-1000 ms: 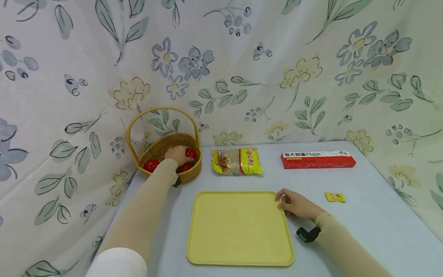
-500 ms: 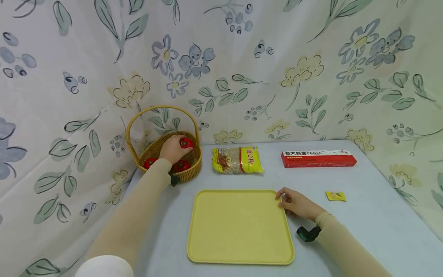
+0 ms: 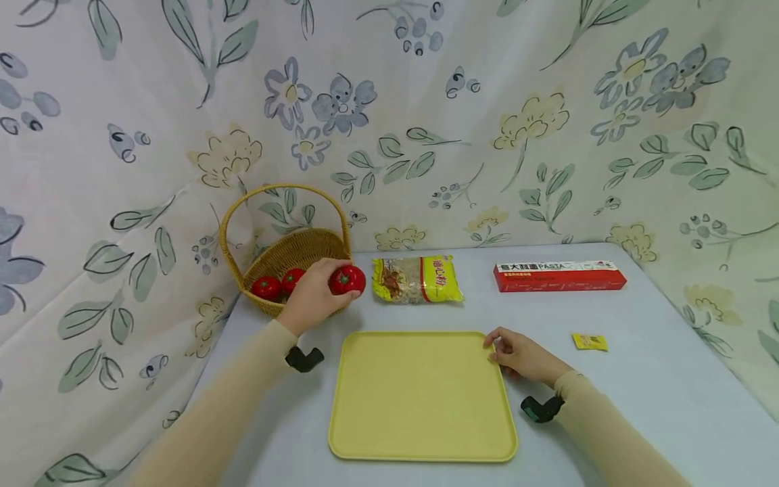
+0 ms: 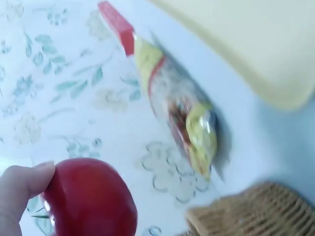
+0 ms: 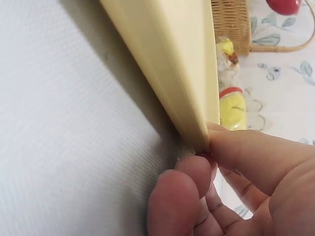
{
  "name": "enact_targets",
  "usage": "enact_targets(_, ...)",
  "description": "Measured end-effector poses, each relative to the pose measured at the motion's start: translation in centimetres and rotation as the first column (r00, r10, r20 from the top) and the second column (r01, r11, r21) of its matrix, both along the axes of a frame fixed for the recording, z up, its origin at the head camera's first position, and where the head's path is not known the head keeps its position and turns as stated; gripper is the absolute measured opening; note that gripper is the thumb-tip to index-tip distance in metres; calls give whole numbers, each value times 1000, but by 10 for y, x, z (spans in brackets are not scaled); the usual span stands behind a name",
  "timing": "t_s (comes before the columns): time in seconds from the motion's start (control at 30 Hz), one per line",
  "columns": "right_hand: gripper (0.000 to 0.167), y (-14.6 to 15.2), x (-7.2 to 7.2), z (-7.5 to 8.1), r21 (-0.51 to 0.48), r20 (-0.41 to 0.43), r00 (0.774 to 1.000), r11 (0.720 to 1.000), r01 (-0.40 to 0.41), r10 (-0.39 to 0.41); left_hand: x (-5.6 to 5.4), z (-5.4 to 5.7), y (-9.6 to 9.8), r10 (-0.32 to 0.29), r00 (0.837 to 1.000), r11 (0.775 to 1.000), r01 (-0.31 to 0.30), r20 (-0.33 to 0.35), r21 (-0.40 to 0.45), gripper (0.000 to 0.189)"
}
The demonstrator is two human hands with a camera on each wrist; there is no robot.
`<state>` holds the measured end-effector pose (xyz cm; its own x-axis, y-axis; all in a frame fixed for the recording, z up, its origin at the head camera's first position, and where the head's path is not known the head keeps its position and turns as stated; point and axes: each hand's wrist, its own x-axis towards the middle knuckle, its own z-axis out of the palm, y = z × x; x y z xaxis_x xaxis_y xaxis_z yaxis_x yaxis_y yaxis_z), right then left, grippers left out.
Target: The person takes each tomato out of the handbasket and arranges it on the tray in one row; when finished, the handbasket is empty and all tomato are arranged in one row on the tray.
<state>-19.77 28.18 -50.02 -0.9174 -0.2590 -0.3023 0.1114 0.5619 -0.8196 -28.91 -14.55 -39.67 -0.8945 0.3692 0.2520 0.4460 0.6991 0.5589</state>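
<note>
My left hand [image 3: 313, 295] holds a red tomato [image 3: 348, 279] with a green stem, just past the right side of the wicker basket [image 3: 302, 249]. In the left wrist view the thumb presses on the side of that tomato [image 4: 93, 199]. Two more tomatoes [image 3: 266, 288] show inside the basket, partly behind the hand. On the right, my right hand [image 3: 528, 358] pinches the yellow tray [image 3: 422, 396] by its far right corner. The right wrist view has the thumb on top of the tray's rim [image 5: 170, 88], with other fingers curled beneath.
Behind the tray lies a bag of pasta [image 3: 418, 279] in yellow and clear wrapping. A red pasta box [image 3: 558, 278] is at the back right. Nearer, right of the tray, is a small yellow packet [image 3: 589, 342]. A floral curtain [image 3: 462, 135] hangs behind the table.
My left hand has lifted the tomato out of the basket and carried it right and toward me. The right hand keeps its grip at the tray corner.
</note>
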Motion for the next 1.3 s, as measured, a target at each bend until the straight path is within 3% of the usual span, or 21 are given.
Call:
enact_targets(0.13, 27, 0, -1, 0, -4, -5, 1000, 1000, -2, 2, 23, -8, 8, -73, 997, 995, 73, 0, -66, 65)
enact_targets(0.27, 28, 0, 0, 1, -13, -29, 1000, 1000, -9, 8, 37, -22, 12, -124, 992, 982, 122, -2, -140, 64)
enact_targets(0.67, 33, 0, -1, -1, -2, -27, 1000, 1000, 16, -16, 55, -72, 9, -125, 990, 971, 135, 62, -195, 61)
enact_targets(0.8, 32, -1, 0, -2, -1, -24, 1000, 1000, 19, -19, 59, -77, 8, -121, 990, 969, 132, 67, -211, 61)
enact_targets(1.0, 33, -3, 2, -1, -9, -26, 1000, 1000, 16, -16, 65, -77, 4, -115, 991, 963, 128, 67, -236, 64)
enact_targets(1.3, 32, -3, 3, -1, -3, -25, 999, 1000, 24, -24, 71, -75, -6, -132, 974, 962, 170, 185, -213, 67)
